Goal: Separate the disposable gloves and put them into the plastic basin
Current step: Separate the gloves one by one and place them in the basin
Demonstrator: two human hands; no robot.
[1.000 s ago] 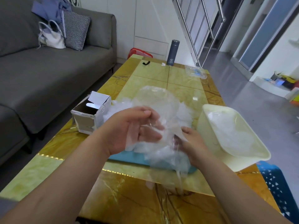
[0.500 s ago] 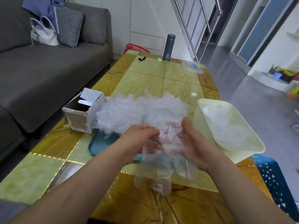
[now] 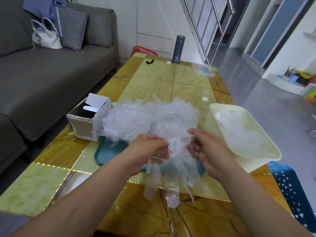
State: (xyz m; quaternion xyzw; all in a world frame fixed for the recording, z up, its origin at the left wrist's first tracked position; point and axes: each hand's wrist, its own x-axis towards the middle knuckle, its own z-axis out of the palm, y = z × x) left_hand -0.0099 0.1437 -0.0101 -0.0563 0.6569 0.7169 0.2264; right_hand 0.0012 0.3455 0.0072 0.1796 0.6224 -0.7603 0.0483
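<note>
A heap of clear disposable gloves (image 3: 136,118) lies on a teal tray (image 3: 106,154) in the middle of the table. In front of it my left hand (image 3: 148,151) and my right hand (image 3: 206,149) each pinch the top of a small bunch of clear gloves (image 3: 172,170) held up between them, its fingers dangling toward the near table edge. The cream plastic basin (image 3: 266,158) stands tilted at the right, with several clear gloves (image 3: 239,132) inside.
An open cardboard box (image 3: 89,120) sits left of the heap. A dark flask (image 3: 177,49), a black clip (image 3: 150,61) and a clear plastic packet (image 3: 203,69) lie at the far end of the yellow table (image 3: 51,185). Grey sofa on the left, blue stool (image 3: 294,190) at the right.
Both hands have lowered the bunch of gloves from in front of the heap toward me and moved apart on it, so the gloves now hang spread between them. The camera tilted slightly.
</note>
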